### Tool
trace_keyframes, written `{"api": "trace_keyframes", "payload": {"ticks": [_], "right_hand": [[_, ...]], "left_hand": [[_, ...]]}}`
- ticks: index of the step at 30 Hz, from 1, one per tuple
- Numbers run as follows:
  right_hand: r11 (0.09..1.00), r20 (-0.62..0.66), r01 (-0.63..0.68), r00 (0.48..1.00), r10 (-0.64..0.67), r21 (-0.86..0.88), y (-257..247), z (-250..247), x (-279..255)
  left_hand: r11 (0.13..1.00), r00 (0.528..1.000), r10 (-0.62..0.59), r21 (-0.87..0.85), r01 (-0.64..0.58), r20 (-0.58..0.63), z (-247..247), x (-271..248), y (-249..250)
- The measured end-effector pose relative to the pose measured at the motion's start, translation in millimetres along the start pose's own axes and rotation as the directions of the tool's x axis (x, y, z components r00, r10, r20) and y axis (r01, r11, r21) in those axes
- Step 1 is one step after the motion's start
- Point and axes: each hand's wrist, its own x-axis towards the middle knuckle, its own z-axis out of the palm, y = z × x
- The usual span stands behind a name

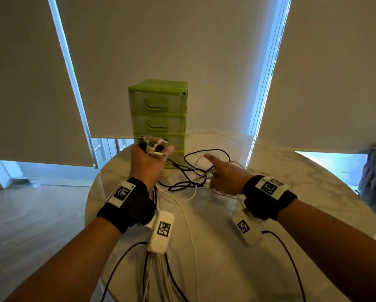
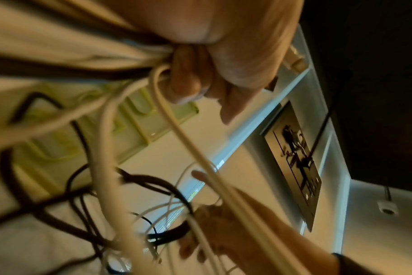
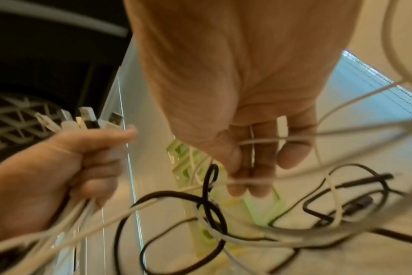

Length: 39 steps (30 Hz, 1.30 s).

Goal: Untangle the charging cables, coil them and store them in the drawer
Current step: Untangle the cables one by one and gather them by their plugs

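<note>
My left hand (image 1: 149, 158) is raised in front of the green drawer unit (image 1: 157, 118) and grips a bundle of white and black charging cables just below their plugs (image 3: 87, 119). The drawers all look closed. The cables trail down from that fist (image 2: 195, 74) to a loose tangle (image 1: 195, 171) on the marble table (image 1: 291, 192). My right hand (image 1: 220, 174) is at the tangle's right side with its index finger stretched out. Its other fingers (image 3: 252, 167) curl round a thin white cable (image 3: 341, 104), and a white plug (image 3: 282, 126) shows between them.
The drawer unit stands at the table's far edge, against lowered roller blinds (image 1: 182, 51). A grey knitted throw (image 1: 374, 182) is off the table to the right, and bare floor (image 1: 30, 214) lies to the left. Tagged white boxes (image 1: 162, 231) with leads hang under both wrists.
</note>
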Motion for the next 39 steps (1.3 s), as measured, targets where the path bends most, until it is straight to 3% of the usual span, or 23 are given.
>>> {"api": "trace_keyframes", "payload": {"ticks": [2, 4, 6, 8, 9, 10, 14, 17, 19, 23, 27, 31, 33, 35, 39], "right_hand": [[0.988, -0.092, 0.098, 0.992, -0.088, 0.121, 0, -15, -5], [0.952, -0.197, 0.221, 0.964, -0.179, 0.212, -2, -30, -13], [0.914, -0.266, 0.306, 0.935, -0.236, 0.267, -7, -42, -22], [0.894, -0.281, 0.338, 0.925, -0.257, 0.294, -11, -52, -32], [0.891, -0.278, 0.336, 0.926, -0.254, 0.305, -12, -57, -37], [0.89, -0.272, 0.326, 0.931, -0.244, 0.318, -9, -62, -40], [0.928, -0.163, 0.177, 0.978, -0.129, 0.328, 17, -83, -54], [0.997, 0.065, 0.024, 0.997, -0.029, 0.078, 26, -76, -60], [0.999, 0.074, -0.041, 0.996, 0.041, -0.012, 30, -72, -59], [0.943, -0.146, -0.285, 0.954, 0.261, -0.173, 61, -79, -54], [0.852, -0.31, -0.493, 0.849, 0.428, -0.176, 81, -80, -50], [0.759, -0.493, -0.636, 0.709, 0.505, -0.137, 85, -87, -62], [0.759, -0.53, -0.648, 0.665, 0.526, -0.06, 89, -89, -63], [0.792, -0.518, -0.611, 0.676, 0.525, 0.006, 94, -88, -61], [0.897, -0.336, -0.297, 0.85, 0.405, 0.329, 91, -95, -65]], "left_hand": [[0.999, 0.982, 0.035, -0.013, -0.033, 0.185, 13, -3, 15], [0.995, 0.921, -0.065, -0.04, 0.087, 0.384, 26, 0, 23], [0.971, 0.815, -0.238, 0.141, 0.193, 0.528, 36, 2, 22], [0.924, 0.675, -0.379, 0.304, 0.233, 0.633, 42, 0, 14], [0.915, 0.636, -0.4, 0.321, 0.242, 0.66, 46, -4, 9], [0.919, 0.626, -0.394, 0.296, 0.261, 0.673, 49, -6, 5], [0.882, 0.714, -0.344, -0.051, 0.468, 0.61, 46, 2, -2], [0.837, 0.784, -0.344, -0.21, 0.505, 0.517, 39, 8, -3], [0.836, 0.822, -0.359, -0.238, 0.494, 0.443, 37, 9, -4], [0.777, 0.85, -0.444, -0.351, 0.523, 0.284, 25, 17, -12], [0.776, 0.871, -0.478, -0.407, 0.481, 0.118, 18, 22, -18], [0.723, 0.831, -0.557, -0.49, 0.487, 0.004, 12, 27, -20], [0.705, 0.813, -0.582, -0.5, 0.503, -0.004, 10, 28, -22], [0.722, 0.795, -0.606, -0.436, 0.537, -0.024, 8, 30, -29], [0.749, 0.79, -0.607, -0.396, 0.532, -0.087, 4, 34, -39]]}}
